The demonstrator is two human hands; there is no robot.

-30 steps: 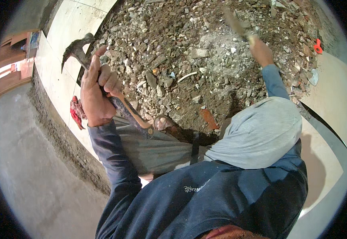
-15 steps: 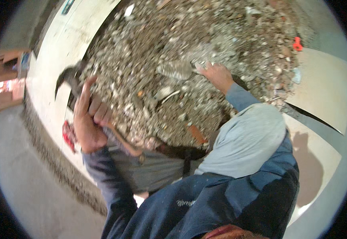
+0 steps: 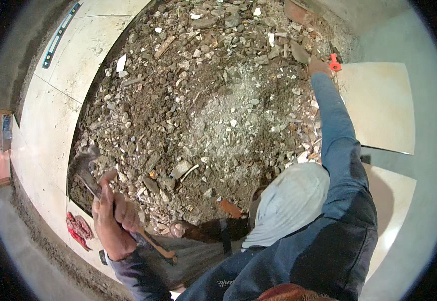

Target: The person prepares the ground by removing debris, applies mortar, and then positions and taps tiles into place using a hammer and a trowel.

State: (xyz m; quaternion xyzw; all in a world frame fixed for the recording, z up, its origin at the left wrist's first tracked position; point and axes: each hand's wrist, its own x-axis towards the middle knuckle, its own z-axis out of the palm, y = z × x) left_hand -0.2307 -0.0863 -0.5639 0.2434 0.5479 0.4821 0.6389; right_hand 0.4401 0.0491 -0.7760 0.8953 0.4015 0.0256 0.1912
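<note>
My left hand is closed round a hammer with a dark metal head and a wooden handle, raised at the lower left over the rubble. My right hand is stretched out to the upper right, holding a trowel at the rubble's edge beside an orange plastic piece; its fingers are partly hidden. The bed of dirt, stones and broken bits fills the middle, with a paler powdery patch.
Light tiles run along the left, carrying a level and a red cloth. Loose square tiles lie at the right. A reddish lump sits at the top. My bent knee is below.
My right hand and trowel have swept from the middle of the rubble out to the upper right. The hammer and left hand sit lower, and the view takes in more of the far rubble.
</note>
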